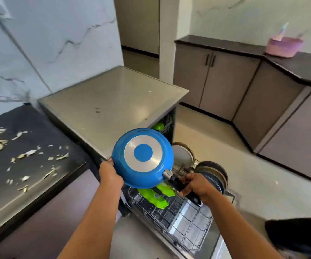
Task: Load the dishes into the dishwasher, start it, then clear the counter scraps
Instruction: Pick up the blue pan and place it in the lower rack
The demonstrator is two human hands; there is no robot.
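No text, label, brand or number can be read on anything in view.

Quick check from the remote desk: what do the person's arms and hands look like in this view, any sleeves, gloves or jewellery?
Both forearms come in bare from the bottom of the frame, with no sleeve showing. The left hand and right hand are ungloved. No watch, bracelet or ring can be made out, though motion blur softens the detail.

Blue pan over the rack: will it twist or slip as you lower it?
The blue pan is rigid but probably handle-heavy; the right hand grips the handle and the left hand steadies the rim. Its glossy, curved side may slide against the rack wires.
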